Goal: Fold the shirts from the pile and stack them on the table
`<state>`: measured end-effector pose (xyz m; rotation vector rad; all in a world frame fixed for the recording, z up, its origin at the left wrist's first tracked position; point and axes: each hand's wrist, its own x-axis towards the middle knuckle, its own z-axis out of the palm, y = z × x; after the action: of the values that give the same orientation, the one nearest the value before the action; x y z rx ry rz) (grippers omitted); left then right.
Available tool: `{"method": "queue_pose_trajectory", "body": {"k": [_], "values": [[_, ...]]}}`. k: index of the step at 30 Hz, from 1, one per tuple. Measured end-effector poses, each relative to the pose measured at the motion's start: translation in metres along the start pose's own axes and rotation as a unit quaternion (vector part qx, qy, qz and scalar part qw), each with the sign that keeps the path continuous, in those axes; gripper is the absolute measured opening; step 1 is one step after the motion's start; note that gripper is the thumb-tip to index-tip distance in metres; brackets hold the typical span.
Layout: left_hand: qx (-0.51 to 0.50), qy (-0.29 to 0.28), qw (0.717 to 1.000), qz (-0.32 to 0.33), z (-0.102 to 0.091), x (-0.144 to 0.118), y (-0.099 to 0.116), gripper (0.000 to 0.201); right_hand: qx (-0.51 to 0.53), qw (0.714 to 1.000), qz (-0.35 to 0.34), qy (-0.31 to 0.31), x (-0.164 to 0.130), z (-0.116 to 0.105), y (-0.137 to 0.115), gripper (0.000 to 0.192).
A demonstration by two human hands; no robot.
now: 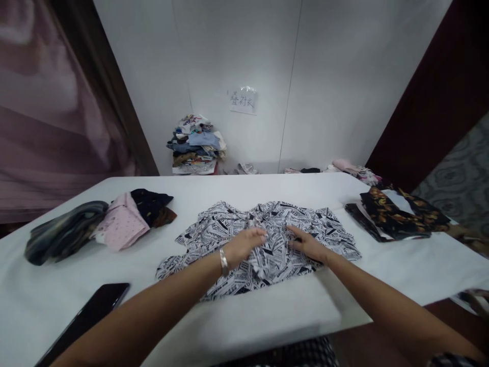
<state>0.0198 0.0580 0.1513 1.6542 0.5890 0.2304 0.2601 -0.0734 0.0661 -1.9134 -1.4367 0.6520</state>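
A white shirt with black newspaper print (225,232) lies spread and rumpled on the white-covered table, its collar area bunched near the middle. My left hand (246,243), with a silver bracelet (224,262) at the wrist, is over the centre of the shirt, its fingers stretched out to the right. Just right of it, my right hand (307,245) rests against the print with its index finger extended and the other fingers partly bent. Between the two hands a loose fold of the fabric stands up. Neither hand shows cloth clearly gripped.
Folded clothes lie left: a dark green bundle (64,229), a pink piece (128,221) and a navy one (151,206). Dark floral garments (401,214) are stacked right. A phone (91,316) lies front left on the table (183,193). A clothes pile (196,145) stands behind.
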Motion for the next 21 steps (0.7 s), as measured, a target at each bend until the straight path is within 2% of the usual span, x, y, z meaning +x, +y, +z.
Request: {"method": "queue_pose_trajectory", "body": {"k": [2, 5, 7, 9, 11, 13, 15, 16, 18, 21], "values": [[0.012, -0.006, 1.000, -0.022, 0.022, -0.005, -0.017, 0.021, 0.098, 0.995, 0.006, 0.036, 0.006, -0.009, -0.019, 0.062], [0.028, -0.037, 0.999, -0.002, 0.049, -0.008, -0.030, 0.031, 0.205, 0.978, 0.030, -0.006, 0.014, -0.007, -0.045, 0.059], [0.095, -0.081, 0.992, 0.031, 0.057, -0.010, -0.031, 0.040, 0.210, 0.976, 0.047, -0.029, 0.020, 0.000, -0.051, 0.064], [0.212, -0.087, 0.971, 0.071, 0.050, -0.007, -0.028, 0.038, 0.178, 0.982, 0.054, -0.012, 0.030, 0.003, -0.046, 0.062], [0.332, -0.034, 0.939, 0.084, 0.027, 0.005, -0.025, 0.031, 0.116, 0.990, 0.069, 0.033, 0.044, -0.004, -0.033, 0.050], [0.411, 0.051, 0.909, 0.048, -0.009, 0.025, -0.025, 0.033, 0.021, 0.992, 0.094, 0.082, 0.062, -0.022, -0.019, 0.040], [0.449, 0.105, 0.887, 0.025, -0.048, 0.051, -0.030, 0.036, -0.060, 0.985, 0.117, 0.114, 0.080, -0.043, -0.010, 0.036], [0.508, 0.131, 0.851, 0.015, -0.067, 0.065, -0.033, 0.036, -0.084, 0.981, 0.125, 0.120, 0.089, -0.052, -0.008, 0.035], [0.543, 0.152, 0.826, 0.000, -0.097, 0.089, -0.042, 0.039, -0.105, 0.978, 0.131, 0.120, 0.106, -0.061, -0.011, 0.034], [0.575, 0.150, 0.804, -0.007, -0.122, 0.116, -0.056, 0.046, -0.120, 0.982, 0.122, 0.085, 0.121, -0.048, -0.028, 0.031]]}}
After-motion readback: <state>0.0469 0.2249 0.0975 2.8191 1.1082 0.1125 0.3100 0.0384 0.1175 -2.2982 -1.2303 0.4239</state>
